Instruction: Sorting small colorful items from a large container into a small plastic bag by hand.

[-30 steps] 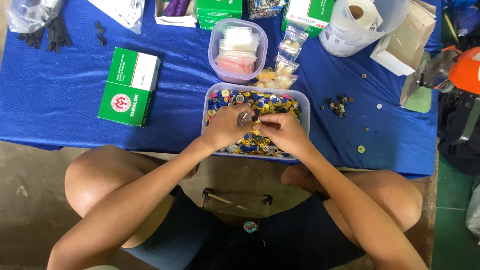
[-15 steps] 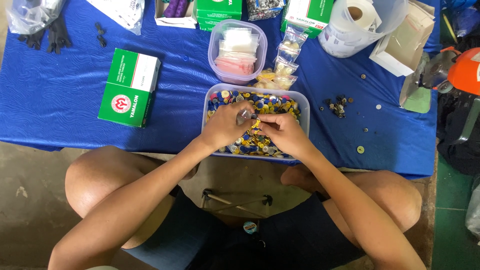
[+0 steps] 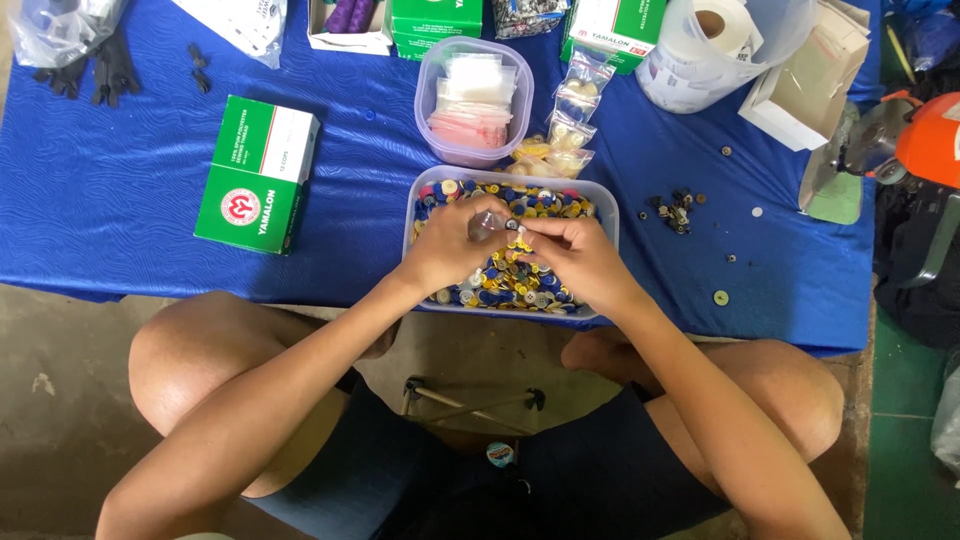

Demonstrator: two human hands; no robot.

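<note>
Overhead, both hands met over the tub (image 3: 608, 205) of buttons (image 3: 545, 205). Left hand (image 3: 455, 245) pinched a small clear bag (image 3: 488, 222); right hand (image 3: 575, 255) fingers closed at its mouth, contents unclear.

This looks like a small sewing-supplies packing workshop. A counter (image 3: 150, 220) under blue cloth carries a clear tub of mixed coloured buttons (image 3: 505, 190), green-and-white boxes (image 3: 258, 172) at left, little filled plastic bags (image 3: 572, 120) farther back, and loose buttons (image 3: 678, 210) at right. Bare concrete floor (image 3: 60, 400) shows near left.
</note>
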